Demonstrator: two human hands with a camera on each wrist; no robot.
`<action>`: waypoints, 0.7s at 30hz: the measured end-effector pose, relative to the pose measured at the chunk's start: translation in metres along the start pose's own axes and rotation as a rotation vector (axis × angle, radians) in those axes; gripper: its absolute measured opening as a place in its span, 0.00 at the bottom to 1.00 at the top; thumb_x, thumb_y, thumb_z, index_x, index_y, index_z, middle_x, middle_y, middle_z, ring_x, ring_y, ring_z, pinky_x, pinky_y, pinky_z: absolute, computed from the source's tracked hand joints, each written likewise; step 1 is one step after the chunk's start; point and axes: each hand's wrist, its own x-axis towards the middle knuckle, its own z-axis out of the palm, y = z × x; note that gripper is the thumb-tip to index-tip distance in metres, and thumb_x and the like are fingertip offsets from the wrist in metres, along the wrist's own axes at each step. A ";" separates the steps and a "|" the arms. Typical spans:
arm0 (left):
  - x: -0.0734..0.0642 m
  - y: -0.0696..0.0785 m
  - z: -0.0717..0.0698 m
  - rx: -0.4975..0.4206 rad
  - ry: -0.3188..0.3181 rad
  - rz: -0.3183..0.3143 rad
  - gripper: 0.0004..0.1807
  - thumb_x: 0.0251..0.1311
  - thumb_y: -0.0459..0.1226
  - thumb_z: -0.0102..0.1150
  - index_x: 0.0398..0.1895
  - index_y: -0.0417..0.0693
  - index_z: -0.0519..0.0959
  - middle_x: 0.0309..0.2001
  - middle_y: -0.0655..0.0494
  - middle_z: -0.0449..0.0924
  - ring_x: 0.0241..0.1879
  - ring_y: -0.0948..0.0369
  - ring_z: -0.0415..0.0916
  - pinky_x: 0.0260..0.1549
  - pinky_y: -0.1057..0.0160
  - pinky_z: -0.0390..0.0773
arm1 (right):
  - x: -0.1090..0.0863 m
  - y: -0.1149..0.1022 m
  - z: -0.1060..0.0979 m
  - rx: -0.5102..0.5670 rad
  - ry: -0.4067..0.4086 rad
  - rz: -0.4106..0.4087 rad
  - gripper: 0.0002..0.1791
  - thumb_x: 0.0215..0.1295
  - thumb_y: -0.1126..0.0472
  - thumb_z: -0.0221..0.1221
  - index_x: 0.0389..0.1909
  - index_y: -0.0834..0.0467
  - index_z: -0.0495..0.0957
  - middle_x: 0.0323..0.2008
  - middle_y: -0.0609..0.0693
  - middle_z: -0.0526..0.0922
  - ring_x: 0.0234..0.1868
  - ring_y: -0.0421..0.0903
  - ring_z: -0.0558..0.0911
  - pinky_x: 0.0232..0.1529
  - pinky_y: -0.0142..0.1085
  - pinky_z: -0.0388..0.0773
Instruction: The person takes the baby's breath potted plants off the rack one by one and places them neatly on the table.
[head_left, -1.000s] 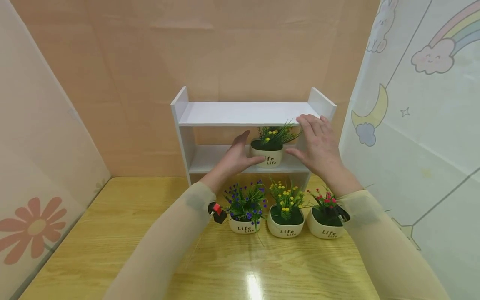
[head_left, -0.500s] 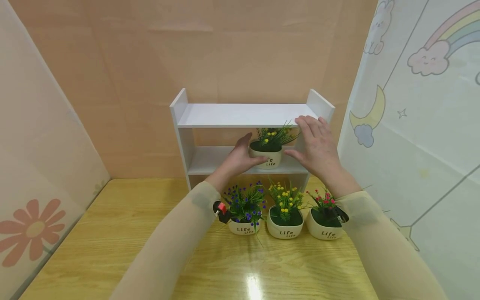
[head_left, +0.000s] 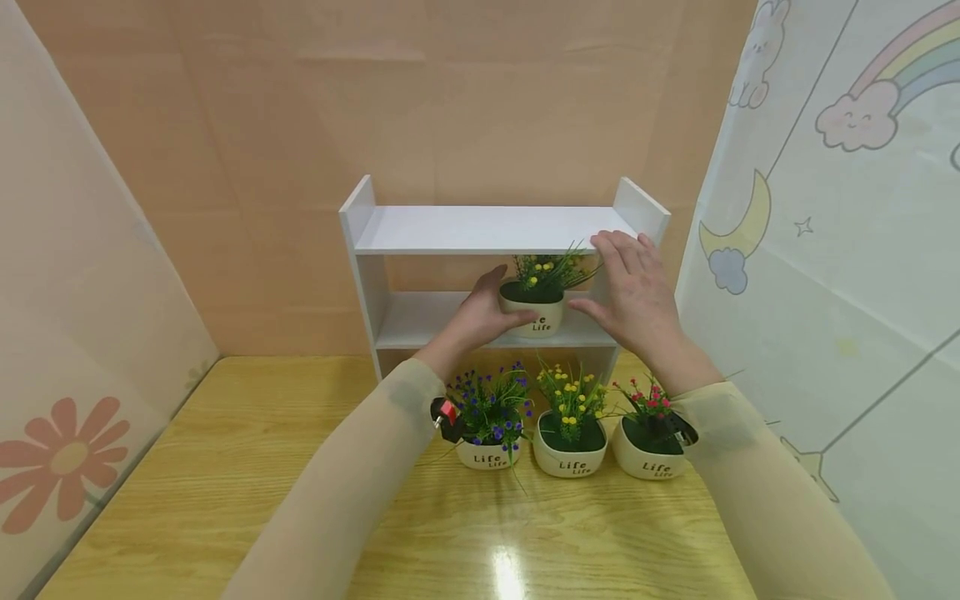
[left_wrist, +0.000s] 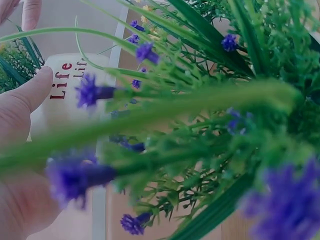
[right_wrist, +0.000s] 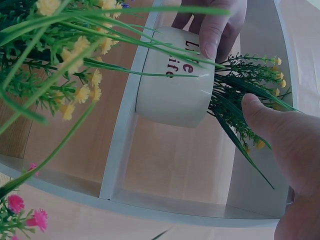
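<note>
On the middle board of a white shelf unit (head_left: 495,229) sits a cream flowerpot (head_left: 542,321) with yellow flowers, marked "Life". My left hand (head_left: 480,317) grips its left side, the thumb across the front and the fingers round behind. The right wrist view shows the left thumb (right_wrist: 212,37) pressed on the pot near the rim. My right hand (head_left: 637,287) is at the right end of the unit, fingertips overlapping the top board's front edge. Its thumb (right_wrist: 257,110) is stretched out beside the leaves, apart from the pot.
Three more flowerpots stand on the wooden table (head_left: 225,483) below my forearms: one with purple flowers (head_left: 489,454), one with yellow (head_left: 572,458), one with pink (head_left: 651,458). A patterned wall panel (head_left: 847,275) rises close on the right.
My left hand has shifted slightly right, its thumb further across the front of the pot. The right hand and the pot have hardly moved.
</note>
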 end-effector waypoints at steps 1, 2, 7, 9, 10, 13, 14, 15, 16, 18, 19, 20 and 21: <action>0.001 0.000 0.000 0.002 -0.001 -0.002 0.61 0.69 0.56 0.75 0.91 0.44 0.47 0.88 0.42 0.50 0.86 0.45 0.52 0.81 0.44 0.63 | 0.000 0.000 0.000 0.000 0.001 0.000 0.56 0.58 0.52 0.85 0.79 0.67 0.64 0.75 0.69 0.70 0.79 0.68 0.65 0.88 0.54 0.43; 0.001 0.000 0.001 0.004 -0.003 -0.004 0.61 0.70 0.56 0.75 0.91 0.44 0.47 0.88 0.42 0.50 0.86 0.45 0.53 0.81 0.44 0.63 | 0.000 0.000 0.000 -0.001 0.002 0.000 0.56 0.58 0.52 0.85 0.79 0.67 0.64 0.75 0.69 0.70 0.78 0.68 0.66 0.88 0.54 0.43; 0.003 0.000 0.003 0.016 -0.011 -0.015 0.60 0.70 0.55 0.75 0.91 0.43 0.48 0.88 0.42 0.51 0.85 0.45 0.54 0.81 0.45 0.62 | 0.000 0.000 -0.001 -0.003 -0.004 0.003 0.56 0.58 0.51 0.85 0.79 0.66 0.64 0.75 0.69 0.70 0.78 0.68 0.66 0.88 0.54 0.43; 0.003 0.000 0.004 0.020 -0.011 -0.017 0.59 0.70 0.55 0.75 0.91 0.43 0.48 0.88 0.42 0.52 0.85 0.45 0.55 0.81 0.46 0.62 | 0.000 0.000 -0.001 -0.003 -0.008 0.005 0.56 0.58 0.51 0.85 0.79 0.66 0.64 0.75 0.69 0.69 0.78 0.68 0.66 0.88 0.54 0.43; 0.004 0.001 0.004 0.021 -0.010 -0.019 0.59 0.70 0.55 0.75 0.91 0.43 0.49 0.88 0.42 0.52 0.85 0.45 0.55 0.81 0.46 0.63 | 0.000 0.000 -0.001 -0.003 -0.009 0.006 0.56 0.58 0.51 0.85 0.79 0.66 0.64 0.75 0.69 0.69 0.78 0.68 0.66 0.88 0.54 0.43; 0.005 0.001 0.005 0.026 -0.006 -0.022 0.59 0.70 0.55 0.75 0.91 0.42 0.49 0.88 0.42 0.53 0.85 0.46 0.55 0.81 0.46 0.63 | 0.000 -0.001 -0.001 -0.004 -0.010 0.004 0.56 0.58 0.51 0.84 0.79 0.67 0.64 0.75 0.69 0.69 0.78 0.68 0.66 0.88 0.54 0.43; 0.006 0.001 0.005 0.025 -0.005 -0.023 0.59 0.70 0.55 0.75 0.90 0.42 0.49 0.88 0.42 0.53 0.85 0.46 0.55 0.81 0.46 0.63 | 0.000 -0.001 -0.001 -0.003 -0.010 0.004 0.56 0.58 0.51 0.84 0.79 0.67 0.64 0.75 0.69 0.69 0.78 0.68 0.66 0.88 0.54 0.43; 0.006 0.001 0.005 0.024 -0.004 -0.023 0.59 0.70 0.55 0.75 0.90 0.41 0.49 0.87 0.42 0.53 0.85 0.45 0.55 0.81 0.45 0.63 | 0.000 -0.001 -0.001 -0.002 -0.010 0.003 0.56 0.58 0.51 0.84 0.79 0.67 0.64 0.76 0.69 0.69 0.78 0.68 0.66 0.88 0.54 0.43; 0.005 0.001 0.005 0.026 -0.005 -0.026 0.59 0.70 0.55 0.75 0.91 0.41 0.49 0.88 0.42 0.53 0.85 0.45 0.56 0.81 0.45 0.64 | 0.000 -0.001 -0.001 0.000 -0.010 0.002 0.56 0.58 0.51 0.85 0.79 0.67 0.64 0.76 0.69 0.69 0.79 0.68 0.66 0.88 0.54 0.43; 0.005 0.002 0.004 0.029 -0.007 -0.030 0.59 0.71 0.55 0.75 0.91 0.42 0.49 0.88 0.42 0.53 0.85 0.45 0.56 0.81 0.44 0.64 | 0.000 -0.002 -0.001 0.000 -0.009 0.001 0.56 0.58 0.52 0.84 0.79 0.67 0.64 0.76 0.69 0.69 0.79 0.68 0.66 0.88 0.54 0.43; 0.005 0.002 0.004 0.029 -0.008 -0.033 0.59 0.71 0.56 0.74 0.91 0.43 0.48 0.88 0.42 0.53 0.85 0.45 0.56 0.80 0.44 0.64 | 0.000 -0.002 -0.002 0.000 -0.008 0.001 0.56 0.58 0.52 0.84 0.79 0.67 0.64 0.76 0.69 0.69 0.78 0.68 0.66 0.88 0.54 0.43; 0.004 0.002 0.004 0.030 -0.010 -0.035 0.59 0.71 0.56 0.74 0.91 0.43 0.48 0.88 0.42 0.53 0.85 0.45 0.56 0.80 0.44 0.64 | 0.000 -0.001 -0.002 0.000 -0.007 0.002 0.56 0.58 0.52 0.84 0.79 0.67 0.64 0.76 0.69 0.69 0.78 0.68 0.66 0.88 0.54 0.44; 0.004 0.002 0.004 0.031 -0.010 -0.038 0.59 0.71 0.56 0.74 0.91 0.43 0.48 0.88 0.42 0.53 0.85 0.45 0.56 0.80 0.44 0.65 | 0.000 -0.002 -0.002 0.000 -0.008 0.003 0.56 0.58 0.52 0.84 0.79 0.67 0.64 0.76 0.69 0.69 0.79 0.68 0.66 0.88 0.54 0.43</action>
